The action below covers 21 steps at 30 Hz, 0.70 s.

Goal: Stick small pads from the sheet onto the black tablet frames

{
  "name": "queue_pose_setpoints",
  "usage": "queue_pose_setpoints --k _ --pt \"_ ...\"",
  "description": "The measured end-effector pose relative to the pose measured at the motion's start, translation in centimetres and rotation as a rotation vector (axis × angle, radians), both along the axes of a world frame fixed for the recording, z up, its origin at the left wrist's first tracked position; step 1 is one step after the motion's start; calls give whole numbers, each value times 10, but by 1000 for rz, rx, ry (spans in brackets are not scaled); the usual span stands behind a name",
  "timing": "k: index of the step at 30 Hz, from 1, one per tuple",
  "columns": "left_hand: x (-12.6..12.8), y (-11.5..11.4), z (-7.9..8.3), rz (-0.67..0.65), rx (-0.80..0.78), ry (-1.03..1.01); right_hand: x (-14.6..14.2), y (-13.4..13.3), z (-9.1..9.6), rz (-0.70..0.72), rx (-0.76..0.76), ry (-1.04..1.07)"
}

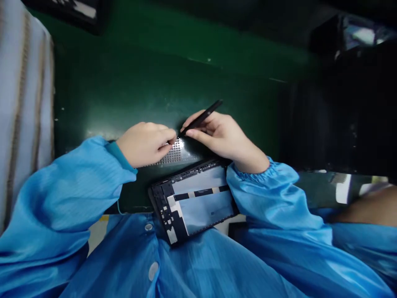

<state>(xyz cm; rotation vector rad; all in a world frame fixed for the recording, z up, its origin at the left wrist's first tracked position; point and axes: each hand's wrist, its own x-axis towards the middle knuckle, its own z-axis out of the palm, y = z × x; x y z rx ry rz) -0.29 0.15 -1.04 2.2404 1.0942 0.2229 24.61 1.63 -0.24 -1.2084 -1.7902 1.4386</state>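
Observation:
My left hand is closed, with thumb and forefinger pinched at the upper edge of a sheet of small grey squares. Part of that sheet is hidden under the hand. A slim black pen-shaped tool is gripped in my right hand, slanting down to the left. Its tip meets the sheet's top corner, close to my left fingertips. Below the hands a tablet-like device part lies tilted at the table's near edge, its black frame and silvery inside facing up. My right sleeve covers its right end.
The green table stretches away in front. A dark device is at the far left, and another with a shiny face at the far right. Striped cloth hangs along the left side. Another person's arm shows at the right.

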Motion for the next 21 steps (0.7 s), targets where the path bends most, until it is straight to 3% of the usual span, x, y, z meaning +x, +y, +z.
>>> queue_pose_setpoints --k 6,10,14,16,18,21 --pt "0 -5 3 -1 39 52 1 -9 3 20 2 11" --pt "2 -5 3 0 47 55 1 0 5 58 46 -75" --pt "3 -5 2 24 56 72 2 -2 19 57 -23 -49" --pt "3 -6 2 31 66 79 0 -29 30 -92 -88 93" --pt "3 -7 3 24 88 84 -8 -74 37 -313 -122 196" --pt "5 -8 7 -8 109 127 -28 -148 32 -569 -85 142"
